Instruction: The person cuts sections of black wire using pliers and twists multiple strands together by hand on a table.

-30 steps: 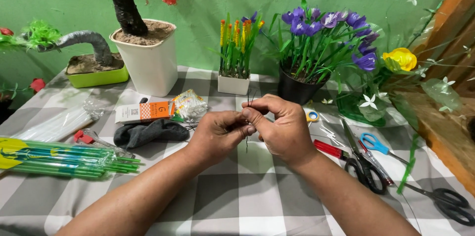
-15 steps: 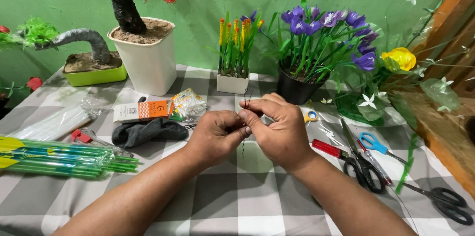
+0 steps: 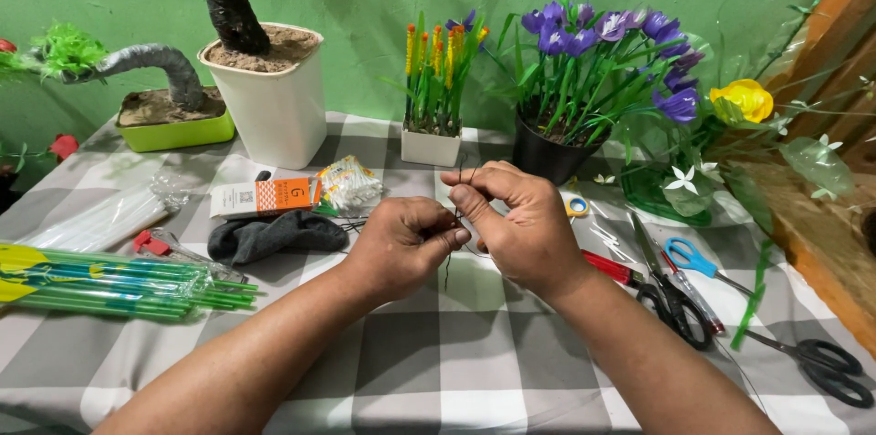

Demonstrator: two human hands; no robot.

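1. Head view: left hand point(image 3: 406, 243) and right hand point(image 3: 520, 230) still pinch a thin dark wire point(image 3: 449, 262) together at table centre
2. Barely shifted since earlier; black scissors point(image 3: 671, 293) lie at three o'clock

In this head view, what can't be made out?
- Head view: how the thin dark wire is gripped; fingers of left hand and right hand cover it.
- Red-flowered tree: crown cut off by top edge.
- Green straws bundle: cut off by left edge.
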